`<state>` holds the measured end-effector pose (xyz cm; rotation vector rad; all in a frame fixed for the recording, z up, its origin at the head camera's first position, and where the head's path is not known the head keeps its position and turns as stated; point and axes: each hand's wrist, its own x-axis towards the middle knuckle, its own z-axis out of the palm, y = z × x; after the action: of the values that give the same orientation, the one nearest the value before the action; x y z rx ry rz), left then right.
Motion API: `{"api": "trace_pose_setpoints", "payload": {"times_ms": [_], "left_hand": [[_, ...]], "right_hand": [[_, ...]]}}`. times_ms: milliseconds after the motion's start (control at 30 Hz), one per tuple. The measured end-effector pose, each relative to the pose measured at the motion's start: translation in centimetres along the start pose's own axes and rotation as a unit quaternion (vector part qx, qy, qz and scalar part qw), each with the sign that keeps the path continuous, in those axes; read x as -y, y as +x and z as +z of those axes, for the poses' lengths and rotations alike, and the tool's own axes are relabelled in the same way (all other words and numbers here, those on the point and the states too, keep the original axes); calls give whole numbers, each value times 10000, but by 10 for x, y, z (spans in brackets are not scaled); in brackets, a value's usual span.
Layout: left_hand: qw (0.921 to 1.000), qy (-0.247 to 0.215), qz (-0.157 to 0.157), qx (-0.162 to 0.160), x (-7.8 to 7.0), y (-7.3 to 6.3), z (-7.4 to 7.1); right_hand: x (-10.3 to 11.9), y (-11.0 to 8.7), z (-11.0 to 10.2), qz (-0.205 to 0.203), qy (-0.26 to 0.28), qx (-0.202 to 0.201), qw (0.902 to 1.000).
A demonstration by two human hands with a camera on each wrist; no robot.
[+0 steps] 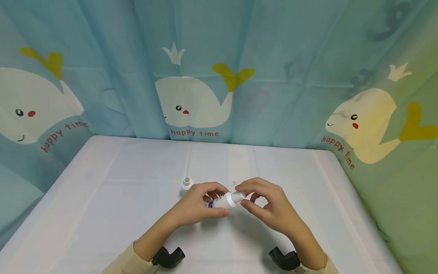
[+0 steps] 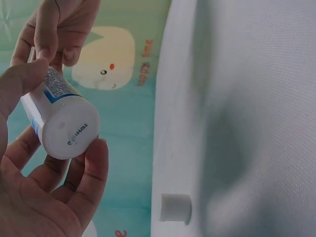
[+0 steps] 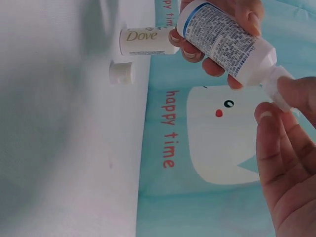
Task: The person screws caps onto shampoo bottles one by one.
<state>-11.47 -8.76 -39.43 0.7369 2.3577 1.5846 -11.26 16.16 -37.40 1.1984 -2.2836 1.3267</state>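
Observation:
My left hand [image 1: 193,205] grips a small white bottle [image 1: 223,201] with a blue-banded label, tilted so its neck points right. The printed base of this bottle [image 2: 71,131] faces the left wrist view. At the neck, the thumb and fingers of my right hand [image 1: 270,203] pinch the pale cap [image 1: 238,196]. Beyond the left hand stands a second white bottle [image 1: 186,185], its neck uncapped and its lower part partly hidden. In the right wrist view this bottle [image 3: 145,41] reads Dove. A loose white cap [image 3: 122,73] lies near it on the table.
A white cloth covers the table [image 1: 137,171]. Behind it hangs a blue-green curtain [image 1: 273,49] printed with whales. Black curved pieces [image 1: 169,258] sit at both wrists, low over the front of the table.

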Motion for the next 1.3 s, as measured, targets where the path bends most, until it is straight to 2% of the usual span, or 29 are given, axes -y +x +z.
{"api": "trace_pose_setpoints", "payload": {"times_ms": [333,767,1100,1300], "left_hand": [[10000,36,22,-41,1,0,3],[9999,76,71,-96,0,0,2],[9999,62,71,-63,-1,-2,2],[9999,74,102,-58,-1,-2,3]], "right_hand": [[2,2,3,22,65,-93,9999],[4,1,1,128,53,239,9996],[3,1,3,121,74,158,9998],[1,0,7,63,311,78,9995]]}}
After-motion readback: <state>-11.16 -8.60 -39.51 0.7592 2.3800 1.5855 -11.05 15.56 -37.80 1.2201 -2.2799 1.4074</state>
